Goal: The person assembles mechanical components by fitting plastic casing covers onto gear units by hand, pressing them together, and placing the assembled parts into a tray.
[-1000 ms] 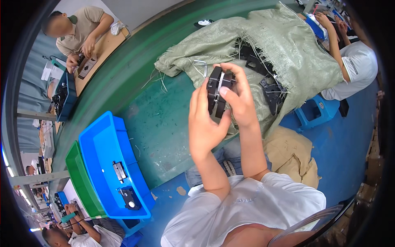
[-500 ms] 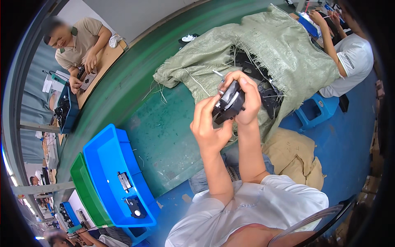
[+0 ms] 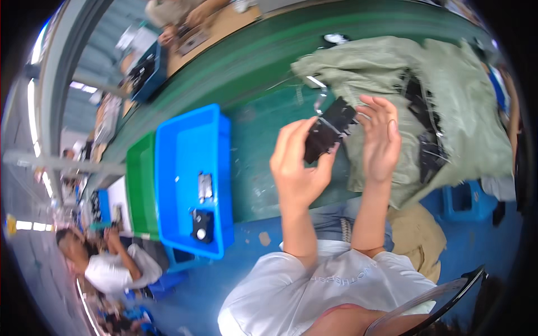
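The left hand (image 3: 297, 168) is curled round a black part (image 3: 329, 130), up above the green table (image 3: 258, 187). The right hand (image 3: 380, 147) is loosely open just beside it; I can't tell if it touches. Farther off is a sack (image 3: 476, 112).

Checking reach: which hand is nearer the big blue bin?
Left: the left hand, gripping the black part, is right of the big blue bin; the right hand is farther right, by the sack.
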A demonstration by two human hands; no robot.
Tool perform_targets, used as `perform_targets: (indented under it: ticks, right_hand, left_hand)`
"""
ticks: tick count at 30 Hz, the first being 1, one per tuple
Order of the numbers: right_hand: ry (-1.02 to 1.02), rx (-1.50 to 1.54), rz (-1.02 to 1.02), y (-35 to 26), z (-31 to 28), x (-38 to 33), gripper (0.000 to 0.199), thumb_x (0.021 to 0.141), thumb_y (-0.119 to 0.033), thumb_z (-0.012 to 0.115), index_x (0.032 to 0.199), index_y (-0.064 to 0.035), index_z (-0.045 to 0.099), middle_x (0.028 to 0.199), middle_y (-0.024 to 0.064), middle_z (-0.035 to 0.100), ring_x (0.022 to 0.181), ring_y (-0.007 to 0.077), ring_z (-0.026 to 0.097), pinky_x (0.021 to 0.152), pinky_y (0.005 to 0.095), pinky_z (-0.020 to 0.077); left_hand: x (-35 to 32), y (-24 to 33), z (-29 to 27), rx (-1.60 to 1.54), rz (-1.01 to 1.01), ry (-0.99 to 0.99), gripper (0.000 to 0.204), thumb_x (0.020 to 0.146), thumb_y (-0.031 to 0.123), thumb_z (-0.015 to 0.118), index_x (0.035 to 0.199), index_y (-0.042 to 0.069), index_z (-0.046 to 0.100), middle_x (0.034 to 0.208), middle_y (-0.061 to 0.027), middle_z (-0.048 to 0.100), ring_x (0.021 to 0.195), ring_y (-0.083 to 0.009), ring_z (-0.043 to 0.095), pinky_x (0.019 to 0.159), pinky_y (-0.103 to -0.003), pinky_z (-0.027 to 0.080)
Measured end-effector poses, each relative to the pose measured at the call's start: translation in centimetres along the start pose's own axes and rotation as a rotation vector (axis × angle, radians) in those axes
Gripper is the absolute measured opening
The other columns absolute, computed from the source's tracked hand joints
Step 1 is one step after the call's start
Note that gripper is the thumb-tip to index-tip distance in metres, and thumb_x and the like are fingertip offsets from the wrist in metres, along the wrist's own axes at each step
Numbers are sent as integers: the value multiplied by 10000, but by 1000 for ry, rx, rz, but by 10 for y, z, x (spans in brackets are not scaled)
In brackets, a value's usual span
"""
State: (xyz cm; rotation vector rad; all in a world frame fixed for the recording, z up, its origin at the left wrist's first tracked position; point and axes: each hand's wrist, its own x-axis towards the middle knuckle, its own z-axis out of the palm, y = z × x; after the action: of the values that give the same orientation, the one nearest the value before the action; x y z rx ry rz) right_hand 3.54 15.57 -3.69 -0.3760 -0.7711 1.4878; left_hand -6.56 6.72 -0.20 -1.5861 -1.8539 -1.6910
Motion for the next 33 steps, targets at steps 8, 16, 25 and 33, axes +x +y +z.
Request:
perform_targets:
  ticks: [8, 16, 25, 33]
  right_hand:
    - [-314, -241, 286, 26, -30, -5, 224, 955, -123, 431, 1061, 9, 578, 1053, 147, 610, 915, 174, 557, 842, 280, 441]
    - [-302, -188, 302, 20, -33, 0, 196, 952, -115, 442, 1000, 6, 589, 947, 115, 619, 848, 156, 551, 808, 269, 434]
    - [-206, -169, 318, 16, -42, 4, 184, 923, -74, 456, 964, -13, 624, 867, 91, 642, 805, 137, 554, 774, 258, 449]
    - [-208, -174, 326, 16, -42, 6, 175, 922, -74, 466, 954, -14, 627, 864, 86, 644, 801, 136, 560, 764, 252, 452]
  left_hand:
    - [15, -41, -172, 931, -250, -11, 474, 765, 126, 769, 1177, -32, 598, 987, -174, 657, 863, -318, 637, 765, -368, 516]
    - [4, -91, -231, 716, -543, -131, 573, 800, 165, 730, 1308, -11, 531, 1262, -216, 560, 1029, -369, 629, 899, -402, 507]
    - [-4, -100, -253, 843, 19, -694, 558, 873, 193, 653, 1383, 44, 484, 1452, -195, 414, 1066, -400, 616, 939, -450, 491]
    - [28, -100, -233, 729, -708, -808, 410, 913, 289, 598, 1230, 30, 618, 1102, -187, 683, 927, -364, 666, 846, -448, 524]
